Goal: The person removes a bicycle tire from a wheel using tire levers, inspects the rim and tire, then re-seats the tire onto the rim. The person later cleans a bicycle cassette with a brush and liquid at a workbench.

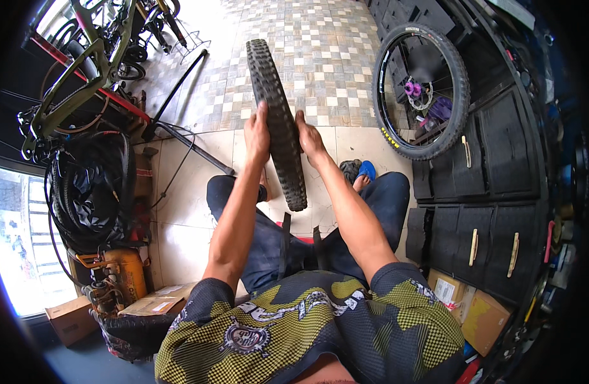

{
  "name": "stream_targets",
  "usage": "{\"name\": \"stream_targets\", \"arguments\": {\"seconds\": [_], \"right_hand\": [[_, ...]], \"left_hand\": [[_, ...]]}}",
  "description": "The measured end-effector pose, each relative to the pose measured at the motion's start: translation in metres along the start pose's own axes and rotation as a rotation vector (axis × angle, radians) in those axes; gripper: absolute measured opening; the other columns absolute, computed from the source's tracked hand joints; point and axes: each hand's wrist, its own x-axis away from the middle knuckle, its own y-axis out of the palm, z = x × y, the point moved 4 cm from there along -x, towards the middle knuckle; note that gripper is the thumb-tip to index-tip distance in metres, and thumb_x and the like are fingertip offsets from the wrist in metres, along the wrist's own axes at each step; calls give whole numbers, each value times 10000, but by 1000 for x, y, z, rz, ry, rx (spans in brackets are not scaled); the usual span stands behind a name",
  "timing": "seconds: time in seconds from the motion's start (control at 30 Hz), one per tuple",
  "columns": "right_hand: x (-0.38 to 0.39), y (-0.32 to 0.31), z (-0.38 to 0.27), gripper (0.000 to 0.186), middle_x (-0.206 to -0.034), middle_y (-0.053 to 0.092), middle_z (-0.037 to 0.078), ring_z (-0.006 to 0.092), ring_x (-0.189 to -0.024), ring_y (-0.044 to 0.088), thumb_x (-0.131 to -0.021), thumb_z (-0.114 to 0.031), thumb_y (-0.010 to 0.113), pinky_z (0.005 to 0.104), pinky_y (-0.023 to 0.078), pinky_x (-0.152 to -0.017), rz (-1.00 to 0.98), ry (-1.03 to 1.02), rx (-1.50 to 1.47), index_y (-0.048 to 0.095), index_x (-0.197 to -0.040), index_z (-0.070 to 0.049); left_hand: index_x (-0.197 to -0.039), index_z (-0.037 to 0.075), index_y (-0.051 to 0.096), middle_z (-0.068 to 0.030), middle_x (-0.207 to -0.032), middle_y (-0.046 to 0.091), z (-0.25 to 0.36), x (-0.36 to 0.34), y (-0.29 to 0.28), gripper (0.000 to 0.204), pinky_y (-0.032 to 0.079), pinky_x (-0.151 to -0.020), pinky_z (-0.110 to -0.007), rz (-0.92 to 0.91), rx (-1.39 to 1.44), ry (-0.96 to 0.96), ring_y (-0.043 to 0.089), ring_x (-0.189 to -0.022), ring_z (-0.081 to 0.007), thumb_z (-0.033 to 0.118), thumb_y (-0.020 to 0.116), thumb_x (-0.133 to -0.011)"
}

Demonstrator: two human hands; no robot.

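Observation:
A black knobby bicycle tyre [276, 115] stands edge-on between my knees, its tread facing me and its top tilted slightly left. My left hand [257, 139] grips its left side, with the thumb against the tread edge. On the opposite side my right hand [310, 141] grips it, most of its fingers hidden behind the tyre. From this angle I cannot tell whether a rim sits inside it. Both forearms reach forward over my thighs.
At right, a wheel with a purple hub [411, 88] leans against black drawers [457, 237]. A bicycle frame [102, 70], a black stand [192, 144], hanging tyres [83, 192] and an orange compressor tank [125, 272] crowd the left. Cardboard boxes [486, 320] sit low at right.

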Motion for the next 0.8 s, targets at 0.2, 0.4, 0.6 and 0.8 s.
{"name": "stream_targets", "arguments": {"seconds": [0.2,0.4,0.6,0.8], "right_hand": [[82,13,7,769,-937,720,70,172,-864,643,-1074,-655,332,331,500,-836,-18,60,-268,726,-1038,5],[54,12,-15,723,-792,677,147,207,-795,626,-1099,-558,338,378,470,-762,174,20,305,703,-925,41],[37,-3,37,662,-803,702,204,347,-776,662,-1117,-456,294,460,480,-748,259,-137,222,671,-896,41],[29,6,54,744,-896,728,251,417,-906,713,-1096,-560,271,475,516,-811,359,-188,427,702,-1024,42]], "left_hand": [[-1161,-66,666,-131,-962,726,36,-43,14,670,585,-708,-377,-16,188,-154,697,-781,-227,576,662,-967],[-1103,-20,664,-94,-902,635,19,-26,-2,729,492,-718,-349,107,-113,-87,573,-787,-180,691,600,-952],[-1249,-35,600,-106,-991,633,-39,86,-11,608,470,-860,-322,-11,-353,-11,565,-936,-180,530,603,-1024],[-1221,-41,630,-165,-1007,682,-33,114,-5,479,488,-948,-403,67,-490,288,648,-988,-277,367,697,-977]]}}
